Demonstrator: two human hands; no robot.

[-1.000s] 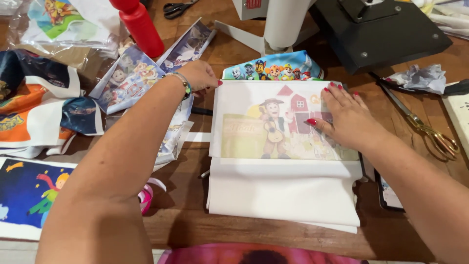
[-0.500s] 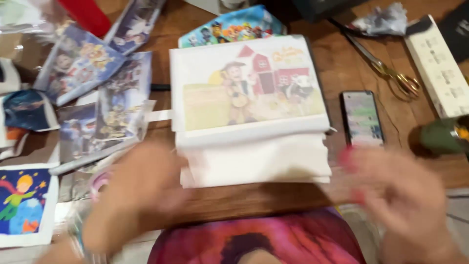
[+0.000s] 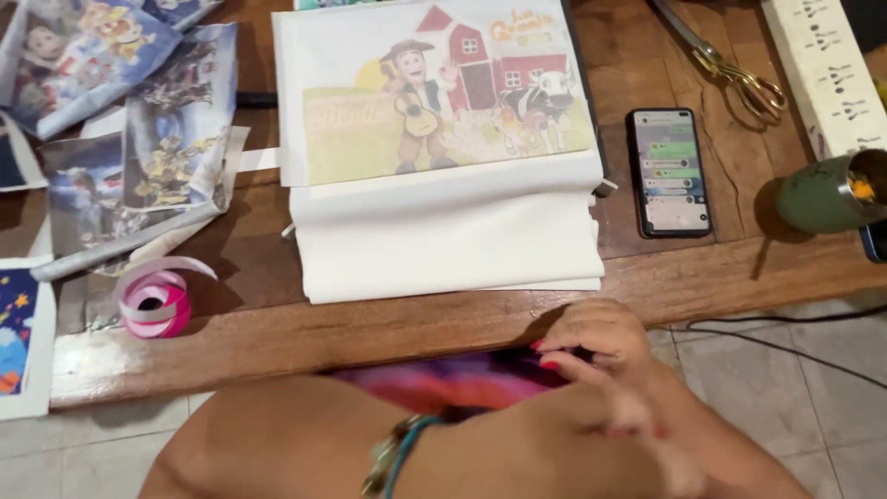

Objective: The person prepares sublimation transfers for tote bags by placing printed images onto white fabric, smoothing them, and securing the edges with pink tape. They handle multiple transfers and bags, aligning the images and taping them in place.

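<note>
Both hands have drawn back off the table: right hand (image 3: 596, 346) curled, empty, at six o'clock by the wooden edge; left hand's grip I cannot tell. White fabric stack (image 3: 443, 231) with farm print lies at twelve

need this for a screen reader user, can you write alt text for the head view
A person's two bare hands meet below the near edge of a brown wooden table, touching nothing on it. On the table lie a stack of white fabric sheets topped by a farm cartoon print, a black smartphone, gold scissors and a pink-and-white ribbon roll.
</note>
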